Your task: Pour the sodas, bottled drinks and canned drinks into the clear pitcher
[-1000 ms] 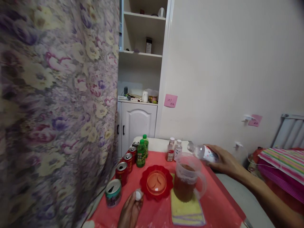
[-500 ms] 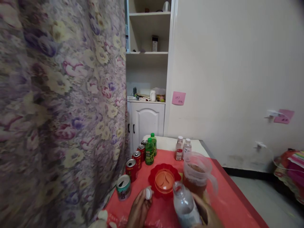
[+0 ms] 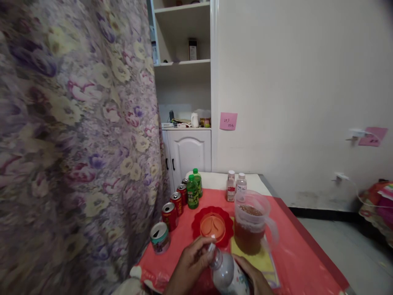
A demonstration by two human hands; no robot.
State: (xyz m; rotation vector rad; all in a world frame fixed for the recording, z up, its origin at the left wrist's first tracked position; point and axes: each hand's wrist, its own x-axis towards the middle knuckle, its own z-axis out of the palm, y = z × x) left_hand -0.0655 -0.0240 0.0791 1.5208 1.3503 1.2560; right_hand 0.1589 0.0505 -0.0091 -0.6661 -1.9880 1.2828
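My left hand (image 3: pixel 195 258) pinches a small white cap (image 3: pixel 211 247) at the mouth of a clear plastic bottle (image 3: pixel 229 273). Fingers of my right hand (image 3: pixel 253 276) are wrapped round the bottle's side, and the bottle leans toward my left hand. Just beyond the hands lies a red scalloped plate (image 3: pixel 227 225) with an orange divided dish (image 3: pixel 211 227) on it. A clear pitcher (image 3: pixel 250 229) of brown liquid stands to the right on a yellow cloth (image 3: pixel 265 264).
Along the left stand several cans, including a teal-rimmed one (image 3: pixel 160 238), and two green bottles (image 3: pixel 192 192). Two small white-capped bottles (image 3: pixel 241 186) are at the back of the red-covered table (image 3: pixel 294 241). A floral curtain (image 3: pixel 82 143) hangs at left.
My left hand has moved right and brought the cap to the bottle's mouth. The bottle has shifted left and lower, with my right hand still round it. The view has shifted slightly.
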